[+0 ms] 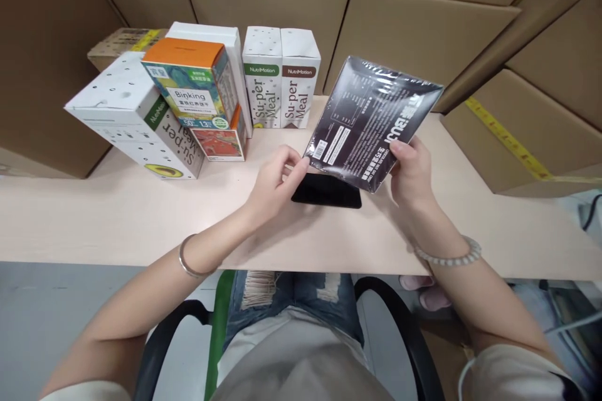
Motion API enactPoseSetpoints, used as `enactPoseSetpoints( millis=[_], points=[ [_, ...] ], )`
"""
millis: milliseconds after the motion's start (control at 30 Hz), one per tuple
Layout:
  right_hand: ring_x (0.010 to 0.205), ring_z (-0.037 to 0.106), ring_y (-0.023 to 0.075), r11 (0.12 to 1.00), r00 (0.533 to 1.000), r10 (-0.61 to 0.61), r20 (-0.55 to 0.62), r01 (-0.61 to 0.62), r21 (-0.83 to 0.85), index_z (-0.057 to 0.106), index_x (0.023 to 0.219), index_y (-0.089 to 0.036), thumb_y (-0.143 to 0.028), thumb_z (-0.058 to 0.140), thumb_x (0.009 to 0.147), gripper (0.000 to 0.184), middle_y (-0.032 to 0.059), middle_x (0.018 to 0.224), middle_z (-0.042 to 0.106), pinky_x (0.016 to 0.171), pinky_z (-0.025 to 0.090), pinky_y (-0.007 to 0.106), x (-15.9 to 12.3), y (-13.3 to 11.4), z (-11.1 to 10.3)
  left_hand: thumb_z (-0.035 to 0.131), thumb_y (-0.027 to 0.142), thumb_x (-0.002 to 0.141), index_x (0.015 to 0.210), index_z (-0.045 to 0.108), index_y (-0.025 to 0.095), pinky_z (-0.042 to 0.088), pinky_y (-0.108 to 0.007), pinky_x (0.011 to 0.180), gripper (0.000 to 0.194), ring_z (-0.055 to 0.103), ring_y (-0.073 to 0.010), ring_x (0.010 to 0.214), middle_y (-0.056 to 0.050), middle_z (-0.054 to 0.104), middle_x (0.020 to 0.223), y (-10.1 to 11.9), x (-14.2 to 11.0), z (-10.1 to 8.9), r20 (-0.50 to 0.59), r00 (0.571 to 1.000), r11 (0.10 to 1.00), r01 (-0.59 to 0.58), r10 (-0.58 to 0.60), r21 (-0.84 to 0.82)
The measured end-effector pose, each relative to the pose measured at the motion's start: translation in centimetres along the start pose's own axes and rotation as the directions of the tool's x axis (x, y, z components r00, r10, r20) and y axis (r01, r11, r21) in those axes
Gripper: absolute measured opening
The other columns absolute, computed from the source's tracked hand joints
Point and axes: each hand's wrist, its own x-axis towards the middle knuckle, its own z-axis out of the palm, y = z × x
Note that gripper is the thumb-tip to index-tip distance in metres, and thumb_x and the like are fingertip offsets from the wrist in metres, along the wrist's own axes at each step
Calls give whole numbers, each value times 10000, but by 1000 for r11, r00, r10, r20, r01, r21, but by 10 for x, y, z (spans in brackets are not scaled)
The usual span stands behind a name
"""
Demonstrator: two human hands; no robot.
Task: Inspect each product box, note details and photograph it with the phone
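Note:
A flat black box (371, 119) in shiny clear wrap, printed with white text and a barcode, is held tilted above the table. My right hand (412, 169) grips its right edge, thumb on the printed face and fingers behind. At the lower left corner, by the barcode, my left hand (279, 180) pinches the edge between thumb and fingers. Beneath the box a black smartphone (327, 191) lies on the table, partly covered from view.
Left on the table (155, 225) stand a tilted white Su-per Meal box (126, 113), an orange-topped Binking box (192, 88) on another carton, and two upright Su-per Meal boxes (281, 84). Large cardboard boxes (263, 9) wall the back; a taped carton (527, 131) sits right.

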Motion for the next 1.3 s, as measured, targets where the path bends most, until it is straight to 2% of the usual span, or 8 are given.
enactPoseSetpoints(
  millis=[100, 233, 300, 567, 733, 933, 1133, 1300],
  points=[
    [824, 708, 213, 996, 998, 28, 57, -32, 78, 664, 909, -272, -663, 823, 765, 446, 23, 890, 682, 650, 614, 356, -3, 2, -1, 820, 663, 872, 1122, 563, 222, 596, -309, 724, 569, 670, -163, 841, -51, 671, 1080, 2, 15, 5, -17, 979, 961, 196, -203, -195],
    [801, 693, 207, 991, 985, 74, 158, -90, 96, 739, 945, -268, -686, 886, 709, 503, 23, 900, 718, 637, 622, 347, -8, 1, -2, 779, 818, 833, 1087, 644, 184, 617, -353, 807, 697, 723, -208, 884, -70, 743, 1022, 5, 29, 4, 400, 855, 866, 443, -330, -233],
    [776, 687, 201, 993, 978, 77, 192, -92, 72, 745, 961, -278, -686, 922, 679, 526, 19, 908, 742, 591, 601, 332, -10, -2, -2, 826, 779, 823, 1121, 659, 182, 617, -356, 832, 688, 738, -222, 920, -74, 772, 1045, 1, 29, 1, 433, 844, 852, 454, -317, -260],
    [863, 772, 218, 994, 937, 70, 342, -96, 59, 692, 1044, -307, -646, 930, 741, 514, 13, 1033, 814, 764, 701, 408, -18, -9, 2, 851, 652, 876, 1194, 700, 193, 601, -316, 879, 579, 725, -212, 989, -77, 782, 1150, -17, 23, -12, 321, 935, 917, 253, -150, -308],
    [1013, 794, 296, 992, 933, -84, 350, 113, -61, 684, 1086, -320, -734, 918, 680, 626, 40, 1075, 813, 951, 699, 543, -10, 11, -5, 889, 685, 814, 1203, 659, 226, 614, -384, 943, 644, 705, -233, 999, -54, 714, 1051, -32, 24, -18, 243, 964, 994, -95, 103, -46],
    [1551, 577, 322, 870, 822, -411, 394, 483, -101, 661, 1380, -433, -635, 831, 869, 575, 1, 1585, 658, 1349, 425, 631, -7, 7, -9, 843, 597, 886, 1429, 568, 367, 482, -594, 1247, 651, 569, -344, 1456, -124, 570, 1516, -41, 26, -25, 202, 865, 822, -500, 459, 273],
    [1570, 558, 353, 828, 826, -436, 357, 524, -200, 627, 1437, -545, -551, 755, 973, 481, -61, 1682, 552, 1312, 450, 706, -14, 7, -15, 760, 538, 985, 1332, 601, 393, 533, -587, 1195, 408, 516, -327, 1484, -55, 466, 1553, -41, 23, -23, 90, 738, 617, -619, 669, 486],
    [1517, 615, 370, 787, 809, -494, 318, 572, -233, 703, 1356, -503, -607, 737, 962, 408, -32, 1622, 632, 1288, 480, 715, -15, 14, -14, 746, 508, 1028, 1280, 597, 344, 406, -650, 1322, 336, 429, -332, 1613, -41, 424, 1651, -39, 18, -19, 34, 739, 633, -598, 673, 492]
  ],
)
